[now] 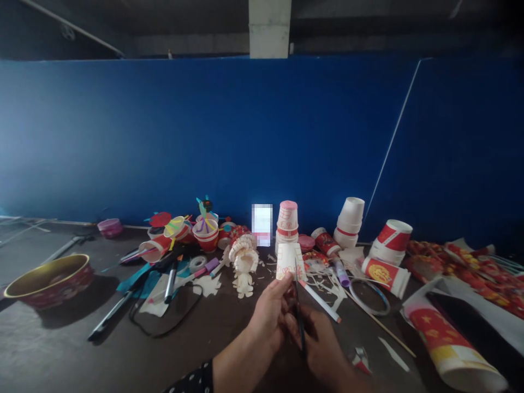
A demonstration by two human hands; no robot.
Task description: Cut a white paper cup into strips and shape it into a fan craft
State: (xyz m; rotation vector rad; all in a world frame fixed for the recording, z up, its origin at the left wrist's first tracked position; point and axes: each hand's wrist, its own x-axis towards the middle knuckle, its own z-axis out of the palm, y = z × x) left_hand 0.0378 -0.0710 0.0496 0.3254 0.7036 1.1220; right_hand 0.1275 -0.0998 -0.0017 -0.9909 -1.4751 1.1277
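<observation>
Leftmost on the dark worktop [73,363], a gold-rimmed bowl [47,297] stands upright near a small pink bowl [110,228]. Next come decorated paper cups [206,243], some tipped over, with a black marker [110,315], a tape roll [198,264] and paper scraps before them. A ruffled white figure [244,267] lies just left of the hands.

At the centre, the left hand [268,311] has its fingers closed on the lower edge of a white cup [290,256] marked with red lines, in front of a pink-topped cup stack [287,224]. The right hand [321,341] has its fingers clamped around a dark cutting tool [300,322], probably scissors, its tip beside the cup. The step in hand looks like trimming along the drawing; a next cut would call for a steady left grip and the blade kept to the line.

Farther right are a capped marker [321,303], plain stacked cups [350,224], a clear ring [387,297], a red printed cup [442,338] on its side and a black phone [470,322].

Behind, a blue wall [164,136] spans the dim room, paler at left, with a concrete pillar [270,30] above the middle and a slanting white line [395,131] towards the right.
</observation>
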